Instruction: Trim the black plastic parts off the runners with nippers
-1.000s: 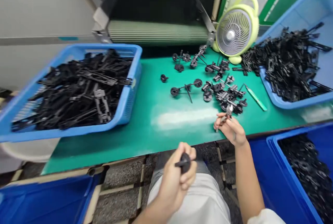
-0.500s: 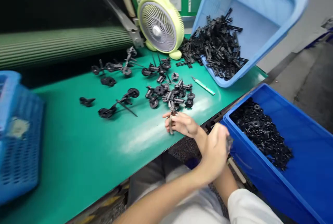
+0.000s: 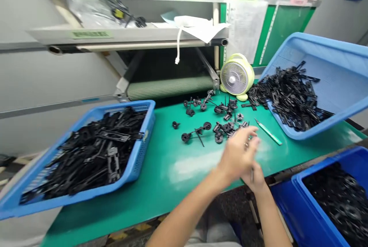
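Note:
My left hand reaches over the green table towards a scatter of small black plastic parts. Its fingers are loosely stretched, slightly blurred, and nothing shows in them. My right hand lies just below and behind it, mostly covered, at the table's front edge. It is closed on a small metal cutter, of which only a thin sliver shows.
A blue basket of long black parts sits at left. A tilted light-blue tub of similar parts rests at right. A dark blue bin of small parts stands below right. A green-handled knife and a yellow-green fan are behind the scatter.
My left hand, which held a black part and swung to the dark blue bin, has come back over the table without it. The view has swung back left and up.

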Demonstrator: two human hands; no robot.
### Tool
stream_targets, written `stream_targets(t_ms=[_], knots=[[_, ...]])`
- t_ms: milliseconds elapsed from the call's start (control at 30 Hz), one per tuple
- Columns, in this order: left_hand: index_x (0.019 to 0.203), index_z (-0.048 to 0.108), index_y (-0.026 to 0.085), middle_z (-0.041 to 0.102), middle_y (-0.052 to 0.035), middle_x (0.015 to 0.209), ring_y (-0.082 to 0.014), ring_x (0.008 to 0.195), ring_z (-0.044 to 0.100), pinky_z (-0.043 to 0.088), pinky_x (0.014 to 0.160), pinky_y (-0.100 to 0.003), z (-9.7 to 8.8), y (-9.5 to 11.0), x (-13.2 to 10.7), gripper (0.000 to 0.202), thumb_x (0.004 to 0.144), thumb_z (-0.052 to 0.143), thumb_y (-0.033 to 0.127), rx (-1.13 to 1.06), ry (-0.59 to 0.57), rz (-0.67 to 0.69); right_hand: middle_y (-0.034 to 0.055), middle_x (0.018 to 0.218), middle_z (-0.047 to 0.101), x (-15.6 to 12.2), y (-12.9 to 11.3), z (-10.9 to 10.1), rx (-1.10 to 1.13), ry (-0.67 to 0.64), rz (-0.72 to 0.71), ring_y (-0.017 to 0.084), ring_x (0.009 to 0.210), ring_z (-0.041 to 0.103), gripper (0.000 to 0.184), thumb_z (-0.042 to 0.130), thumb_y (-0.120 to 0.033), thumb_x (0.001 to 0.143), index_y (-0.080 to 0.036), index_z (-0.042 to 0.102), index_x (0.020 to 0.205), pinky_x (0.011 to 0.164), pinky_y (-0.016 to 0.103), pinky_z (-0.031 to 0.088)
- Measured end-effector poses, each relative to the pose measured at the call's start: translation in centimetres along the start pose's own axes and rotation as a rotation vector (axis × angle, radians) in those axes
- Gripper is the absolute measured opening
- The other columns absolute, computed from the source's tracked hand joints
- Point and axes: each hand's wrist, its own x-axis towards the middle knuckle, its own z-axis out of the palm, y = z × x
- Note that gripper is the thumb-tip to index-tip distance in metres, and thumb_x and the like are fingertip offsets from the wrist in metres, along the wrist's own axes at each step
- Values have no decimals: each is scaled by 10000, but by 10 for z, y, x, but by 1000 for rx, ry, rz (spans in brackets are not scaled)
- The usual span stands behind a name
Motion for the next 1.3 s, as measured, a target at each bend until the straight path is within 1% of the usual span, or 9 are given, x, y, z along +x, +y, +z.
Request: stream_targets(t_ms=[100,233,400,500,600,700,933,1133,1300], knots=[[1090,599,188,688,-100,1039,-208,958,660,490,888,-334,-75,-52,39,375,978,289,365,340,314,-303,37,816,599,-2,3,-1,74,-51,43,197,798,573,287,659,-432,810,-219,674,1001,796,362,480],[1177,581,143,618,-184,1229,-306,1173,569,425,973,-410,-140,-133,90,336,882,501,282,538,256,-581,50,851,595,2,6,-3,189,-108,108,199,824,556,286,634,-384,843,-186,680,1045,797,354,467],[1330,483,201,384,-203,1491,-403,1381,329,351,1042,-472,-160,-201,129,757,634,779,235,489,158,-593,64,859,594,7,8,-4,217,-161,149,202,829,549,285,602,-374,873,-175,683,1060,807,356,455],[1293,505,211,522,-174,1376,-354,1334,407,381,1010,-408,-164,-216,133,693,650,761,249,442,137,-546,65,856,595,7,7,-4,224,-161,138,201,822,549,283,600,-378,875,-185,684,1064,802,352,454],[1191,579,202,684,-127,1032,-313,1070,604,449,857,-356,-167,-218,120,546,664,720,212,379,150,-529,63,854,589,6,6,-3,216,-151,141,205,821,549,286,618,-386,861,-189,681,1058,803,357,455],[1101,622,209,650,-28,715,-241,792,636,443,715,-301,-170,-211,99,453,654,691,181,301,236,-518,58,853,578,5,5,-2,190,-151,136,204,818,544,291,625,-387,855,-189,674,1063,807,359,455],[1068,548,155,537,20,598,-147,555,523,357,523,-237,-173,-151,76,376,822,489,433,46,658,-513,51,849,560,3,2,-4,89,-150,89,209,811,545,305,635,-431,842,-198,664,1038,804,380,466],[782,587,165,631,-31,653,-152,615,591,431,569,-237,-102,-89,-16,387,747,599,550,-223,546,-509,58,915,595,-9,25,16,-204,-14,-127,191,805,567,341,702,-422,811,-209,622,1065,763,348,482],[1107,575,157,683,-35,732,-188,732,649,486,676,-267,-46,-75,-95,510,729,682,482,-485,389,-679,28,903,622,-19,49,43,-295,77,-178,157,767,569,350,764,-385,762,-205,607,1017,710,280,472]])
